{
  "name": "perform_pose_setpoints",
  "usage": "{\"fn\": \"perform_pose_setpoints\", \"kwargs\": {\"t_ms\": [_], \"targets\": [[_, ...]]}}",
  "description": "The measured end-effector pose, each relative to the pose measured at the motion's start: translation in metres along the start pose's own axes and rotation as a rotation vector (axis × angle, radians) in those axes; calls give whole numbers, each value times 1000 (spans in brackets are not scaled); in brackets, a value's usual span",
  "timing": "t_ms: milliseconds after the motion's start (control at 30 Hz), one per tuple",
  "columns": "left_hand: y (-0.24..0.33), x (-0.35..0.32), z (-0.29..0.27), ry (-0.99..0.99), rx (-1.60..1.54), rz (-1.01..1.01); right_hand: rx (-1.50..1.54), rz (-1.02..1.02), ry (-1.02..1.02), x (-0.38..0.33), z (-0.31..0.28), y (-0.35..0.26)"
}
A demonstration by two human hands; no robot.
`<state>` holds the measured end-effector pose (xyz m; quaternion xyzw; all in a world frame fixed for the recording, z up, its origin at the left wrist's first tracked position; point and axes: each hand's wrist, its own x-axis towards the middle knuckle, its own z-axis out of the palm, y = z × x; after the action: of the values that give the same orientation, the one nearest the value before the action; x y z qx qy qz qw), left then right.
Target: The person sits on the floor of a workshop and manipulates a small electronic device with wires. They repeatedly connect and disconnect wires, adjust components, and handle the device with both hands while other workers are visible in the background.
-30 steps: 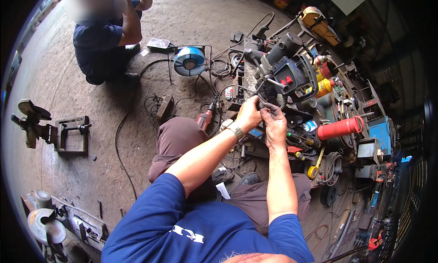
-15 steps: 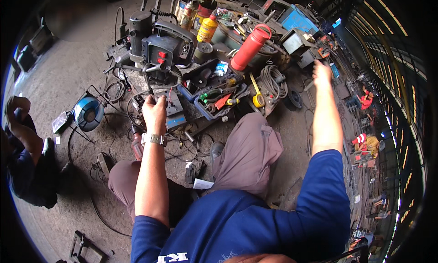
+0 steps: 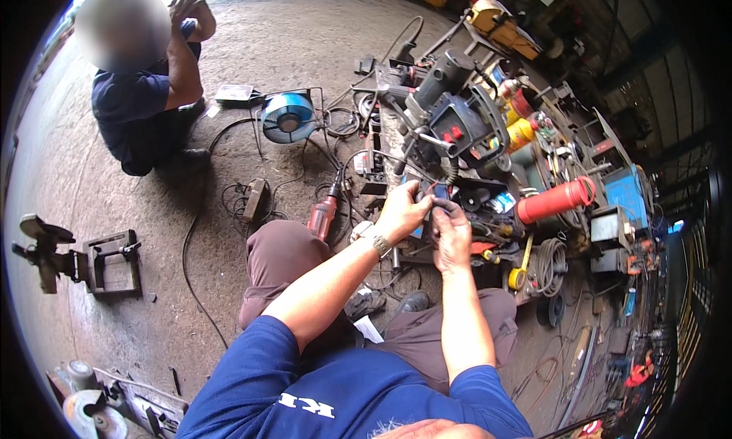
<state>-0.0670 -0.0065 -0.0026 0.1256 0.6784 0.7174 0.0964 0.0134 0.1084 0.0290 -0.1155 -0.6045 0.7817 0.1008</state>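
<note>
My left hand (image 3: 404, 214) and my right hand (image 3: 451, 233) meet in front of me, fingertips almost touching. Both are closed in a pinch. Whatever sits between the fingers is too small to make out; a thin red wire shows just beyond them. Past the hands stands a black magnetic drill (image 3: 460, 129) with red switches and a carrying handle. A blue-labelled panel is partly covered by my hands. To the right of them lies a toolbox tray with an orange-handled tool (image 3: 482, 248) and other hand tools.
A red flask (image 3: 555, 201), a yellow tape measure (image 3: 519, 275) and a coiled cable (image 3: 549, 265) lie to the right. On the left are a red power tool (image 3: 322, 216), a blue fan-like reel (image 3: 288, 119) and trailing cords. Another person (image 3: 145, 111) crouches at the far left.
My right hand has come in from far right to join the left. The view has swung left, bringing the crouching person and the red power tool further in.
</note>
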Motion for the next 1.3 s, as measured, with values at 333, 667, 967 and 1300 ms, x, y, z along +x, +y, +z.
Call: {"fn": "perform_pose_setpoints", "kwargs": {"t_ms": [333, 667, 967, 1300], "targets": [[15, 29, -23, 218, -54, -71, -53, -40, -130, 20, 37, 1], [-10, 36, -5, 180, 79, 39, 33, -110, -21, 44, 41, 8], [-28, 43, -12, 55, -135, -5, -562, -13, -353, 52, 48, -51], [10, 30, -10, -48, -173, -205, -75, -270, -167, 58, 26, -94]]}}
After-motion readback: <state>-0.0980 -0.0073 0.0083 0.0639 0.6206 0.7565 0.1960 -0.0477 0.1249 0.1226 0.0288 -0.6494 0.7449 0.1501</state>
